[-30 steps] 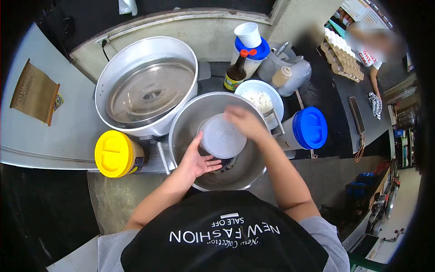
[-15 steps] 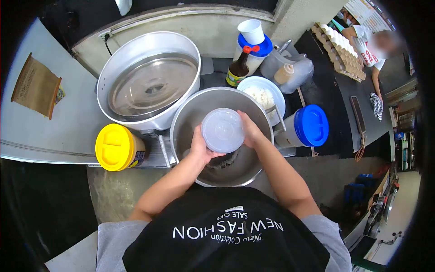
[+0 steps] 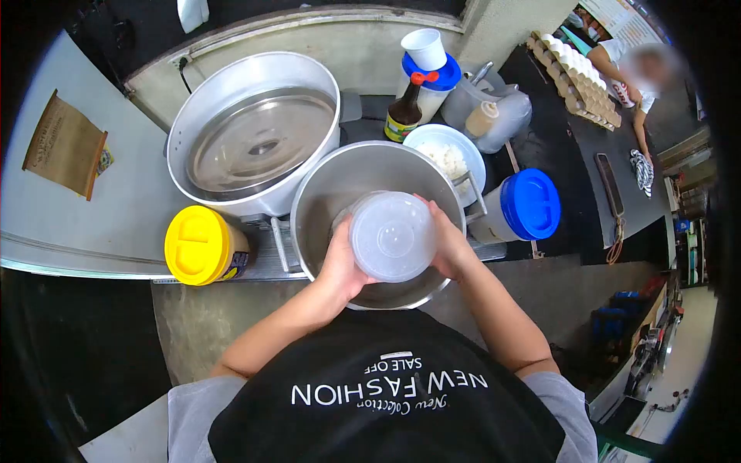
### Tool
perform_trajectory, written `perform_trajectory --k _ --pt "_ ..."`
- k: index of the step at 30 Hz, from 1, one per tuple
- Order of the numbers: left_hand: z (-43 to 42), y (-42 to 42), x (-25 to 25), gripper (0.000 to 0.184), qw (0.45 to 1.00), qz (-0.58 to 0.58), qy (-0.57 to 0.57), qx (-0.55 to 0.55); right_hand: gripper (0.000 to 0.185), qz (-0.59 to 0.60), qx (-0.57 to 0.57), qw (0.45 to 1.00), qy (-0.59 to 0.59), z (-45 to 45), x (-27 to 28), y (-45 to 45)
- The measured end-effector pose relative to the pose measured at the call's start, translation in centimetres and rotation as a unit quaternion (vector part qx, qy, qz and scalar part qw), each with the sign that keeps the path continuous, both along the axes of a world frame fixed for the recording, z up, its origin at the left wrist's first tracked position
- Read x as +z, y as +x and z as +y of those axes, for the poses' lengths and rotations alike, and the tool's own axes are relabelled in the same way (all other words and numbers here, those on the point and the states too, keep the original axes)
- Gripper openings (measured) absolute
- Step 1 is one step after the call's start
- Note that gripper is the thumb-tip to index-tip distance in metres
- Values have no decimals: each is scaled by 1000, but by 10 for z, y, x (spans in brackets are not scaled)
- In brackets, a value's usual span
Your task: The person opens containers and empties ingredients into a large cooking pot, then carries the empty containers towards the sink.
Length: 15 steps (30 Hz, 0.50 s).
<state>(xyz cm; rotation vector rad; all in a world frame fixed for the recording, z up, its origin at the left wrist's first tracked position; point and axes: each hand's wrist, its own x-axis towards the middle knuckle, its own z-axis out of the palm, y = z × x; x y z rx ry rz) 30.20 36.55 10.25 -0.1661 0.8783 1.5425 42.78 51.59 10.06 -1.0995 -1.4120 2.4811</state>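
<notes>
Both my hands hold a translucent round plastic container (image 3: 392,236) over a large metal pot (image 3: 340,168). Its round flat face is turned toward me, and I cannot see what is inside. On its left side is my left hand (image 3: 342,261), fingers wrapped round the wall. My right hand (image 3: 448,241) grips the opposite side. Most of the pot's bottom is hidden behind the container and my hands. A white bowl (image 3: 477,166) with white chopped food (image 3: 445,160) stands against the pot's far right side.
Left of the pot are a larger pot with a metal lid (image 3: 262,143) and a yellow-lidded tub (image 3: 197,245). A sauce bottle (image 3: 404,116) and a blue-lidded container (image 3: 530,204) stand nearby. At far right, a person wipes a counter beside egg trays (image 3: 575,81).
The container has come closer to me and shifted slightly right, with both hands still round it. Dark material seen earlier in the pot below is now hidden.
</notes>
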Motion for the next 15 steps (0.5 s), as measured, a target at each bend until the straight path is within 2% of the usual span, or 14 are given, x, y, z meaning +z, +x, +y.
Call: perform_trajectory --k 3,10,15 --pt "-4 -2 22 56 1000 14 8 -17 61 19 10 1000 -2 1 11 1" --pt "3 -22 75 56 996 50 66 -43 60 35 13 999 2 0 95 -6" --pt "2 -26 90 55 992 81 85 -48 59 26 28 998 50 4 107 -6"
